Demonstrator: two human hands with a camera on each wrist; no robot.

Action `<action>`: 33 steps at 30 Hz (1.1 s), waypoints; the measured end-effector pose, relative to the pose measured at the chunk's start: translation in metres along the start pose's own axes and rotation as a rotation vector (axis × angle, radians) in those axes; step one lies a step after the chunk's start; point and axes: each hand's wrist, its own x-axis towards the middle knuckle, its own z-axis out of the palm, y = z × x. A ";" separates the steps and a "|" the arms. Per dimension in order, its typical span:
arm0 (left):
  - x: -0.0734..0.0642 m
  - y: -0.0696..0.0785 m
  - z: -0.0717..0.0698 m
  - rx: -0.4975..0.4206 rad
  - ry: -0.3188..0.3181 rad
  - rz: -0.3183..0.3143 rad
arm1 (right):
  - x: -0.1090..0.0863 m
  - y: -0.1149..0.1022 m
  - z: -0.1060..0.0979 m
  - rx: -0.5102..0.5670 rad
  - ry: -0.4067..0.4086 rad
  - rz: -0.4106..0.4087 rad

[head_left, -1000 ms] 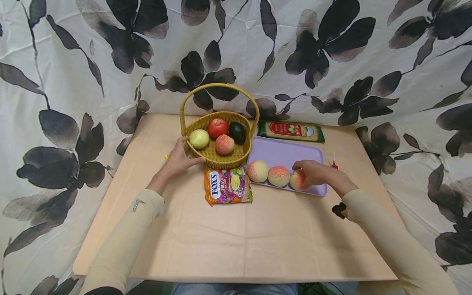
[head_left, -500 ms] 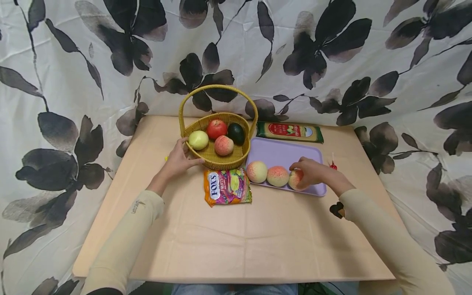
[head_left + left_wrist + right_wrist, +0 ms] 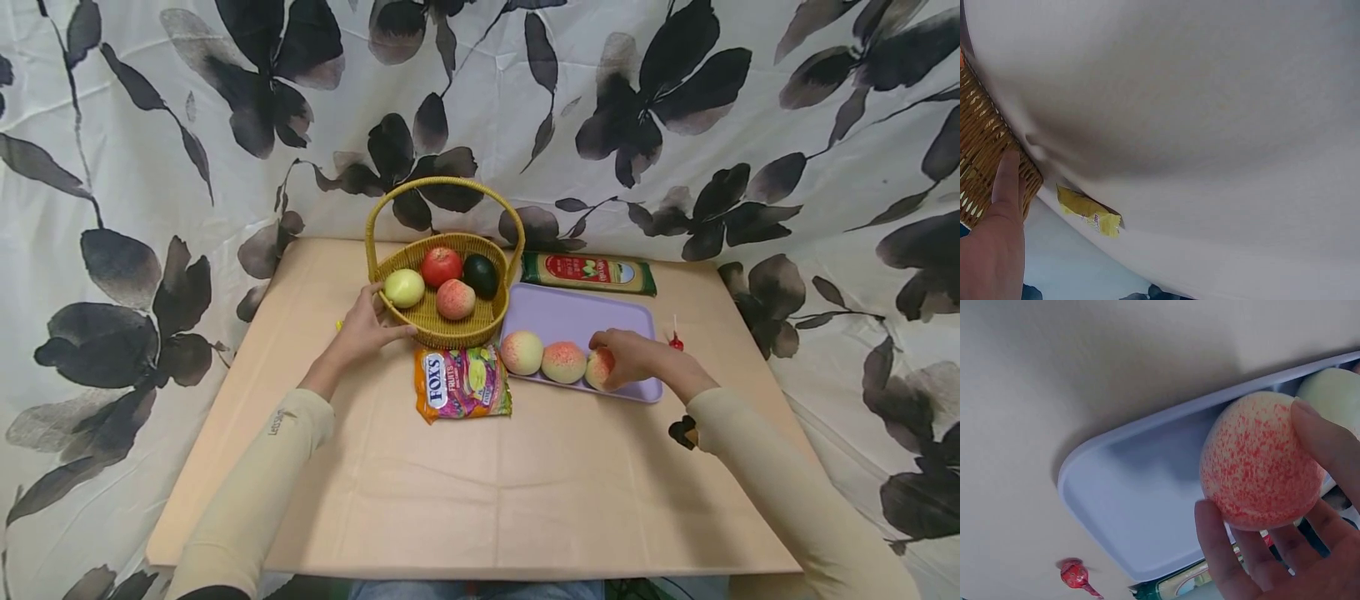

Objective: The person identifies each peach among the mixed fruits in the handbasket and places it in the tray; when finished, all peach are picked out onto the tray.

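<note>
My left hand [image 3: 365, 327] lies against the left side of a yellow wicker basket [image 3: 465, 337], a straight finger touching its woven wall in the left wrist view. The basket holds a tomato [image 3: 441, 266], a dark green avocado [image 3: 481, 275], a pale green round fruit [image 3: 404, 288] and a peach [image 3: 455, 299]. At the right front of a purple tray [image 3: 592, 308], my right hand [image 3: 630, 357] grips another peach [image 3: 1260, 462], thumb on one side and fingers on the other. Two more peaches, a paler one [image 3: 522, 352] and a redder one [image 3: 563, 362], sit in a row beside it.
A colourful Fox's candy bag [image 3: 462, 383] lies in front of the basket. Behind the tray is a green and gold packet [image 3: 588, 273]. A red lollipop [image 3: 1074, 574] lies right of the tray, and a yellow wrapped sweet [image 3: 1088, 209] lies left of the basket.
</note>
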 end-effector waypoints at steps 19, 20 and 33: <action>-0.001 0.002 -0.002 0.018 -0.005 -0.002 | -0.007 -0.015 -0.008 -0.048 0.016 0.014; -0.001 0.001 -0.002 0.020 -0.005 -0.004 | -0.006 -0.018 -0.011 -0.053 0.022 0.011; -0.001 0.002 0.000 -0.013 -0.009 0.016 | 0.027 -0.113 -0.062 -0.142 0.154 -0.080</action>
